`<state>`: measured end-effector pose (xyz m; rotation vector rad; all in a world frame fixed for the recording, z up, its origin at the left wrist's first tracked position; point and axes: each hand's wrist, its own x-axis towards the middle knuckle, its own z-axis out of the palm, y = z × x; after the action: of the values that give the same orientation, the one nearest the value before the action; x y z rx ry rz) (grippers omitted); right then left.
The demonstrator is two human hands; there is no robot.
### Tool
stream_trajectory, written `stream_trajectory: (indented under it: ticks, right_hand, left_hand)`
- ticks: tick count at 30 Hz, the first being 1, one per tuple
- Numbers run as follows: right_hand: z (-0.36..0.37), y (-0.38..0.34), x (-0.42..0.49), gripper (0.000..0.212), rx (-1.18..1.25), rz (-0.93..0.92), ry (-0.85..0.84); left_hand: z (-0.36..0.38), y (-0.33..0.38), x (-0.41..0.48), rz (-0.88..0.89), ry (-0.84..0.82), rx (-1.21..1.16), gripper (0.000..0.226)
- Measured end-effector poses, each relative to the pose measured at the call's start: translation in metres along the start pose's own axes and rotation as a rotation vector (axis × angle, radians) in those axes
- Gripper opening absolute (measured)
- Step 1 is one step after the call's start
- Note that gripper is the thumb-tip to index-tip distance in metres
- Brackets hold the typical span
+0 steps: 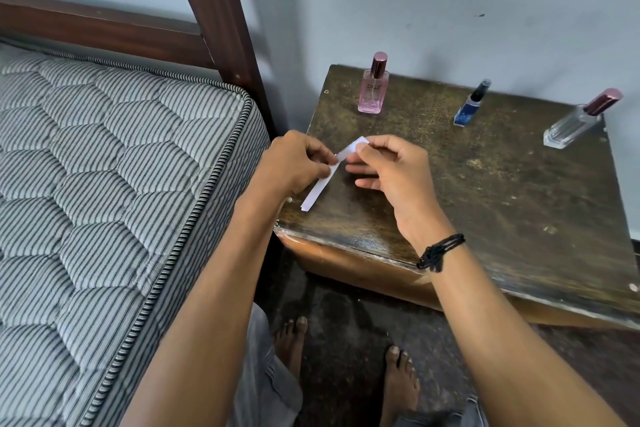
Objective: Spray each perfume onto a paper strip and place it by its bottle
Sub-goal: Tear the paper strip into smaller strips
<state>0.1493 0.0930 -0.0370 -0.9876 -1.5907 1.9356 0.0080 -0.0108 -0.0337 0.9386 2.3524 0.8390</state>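
Note:
Three perfume bottles stand along the back of a dark worn wooden table (485, 204): a pink bottle (372, 90) with a metallic pink cap at the left, a small blue bottle (470, 106) with a black sprayer in the middle, and a clear bottle (577, 123) with a pink cap at the right. Over the table's near left corner, my left hand (294, 163) pinches white paper strips (320, 189) that hang down. My right hand (384, 168) pinches the upper end of a paper strip (353, 147) between thumb and forefinger. Both hands are close together.
A bed with a striped quilted mattress (104, 184) and a dark wooden frame (214, 21) stands directly left of the table. A grey wall (450, 3) is behind. My bare feet (346, 357) stand on a dark floor below the table's front edge.

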Motion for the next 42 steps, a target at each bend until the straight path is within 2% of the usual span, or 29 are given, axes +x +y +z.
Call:
stream_trajectory:
  ticks: [7, 13, 25, 30, 34, 37, 40, 42]
  right_hand:
    - [-0.004, 0.001, 0.002, 0.004, -0.016, -0.017, 0.035]
    - [-0.005, 0.003, 0.002, 0.009, -0.039, -0.058, 0.063]
    - [0.000, 0.003, -0.001, 0.011, 0.028, -0.054, 0.146]
    - [-0.021, -0.019, 0.005, 0.005, 0.156, -0.135, 0.288]
    - [-0.033, -0.016, 0.004, 0.004, -0.176, -0.241, 0.290]
    - [-0.034, -0.011, 0.003, 0.016, -0.492, -0.304, 0.162]
    - [-0.037, -0.011, 0.002, 0.010, -0.826, -0.327, 0.014]
    - [-0.040, -0.010, 0.001, 0.008, -0.944, -0.319, -0.059]
  left_hand:
    - [0.002, 0.006, -0.002, -0.026, 0.013, 0.093, 0.020]
    - [0.008, 0.015, -0.007, -0.059, 0.090, 0.187, 0.021]
    - [0.011, 0.018, -0.012, -0.058, 0.115, 0.197, 0.022]
    - [0.010, 0.018, -0.012, -0.044, 0.106, 0.186, 0.021]
    - [0.009, 0.017, -0.011, -0.028, 0.103, 0.177, 0.019]
    - [0.003, 0.012, -0.007, -0.070, 0.063, 0.105, 0.020]
    - [-0.005, 0.006, -0.004, -0.054, 0.018, 0.006, 0.022]
    - [-0.007, 0.003, -0.002, -0.041, 0.022, -0.078, 0.020]
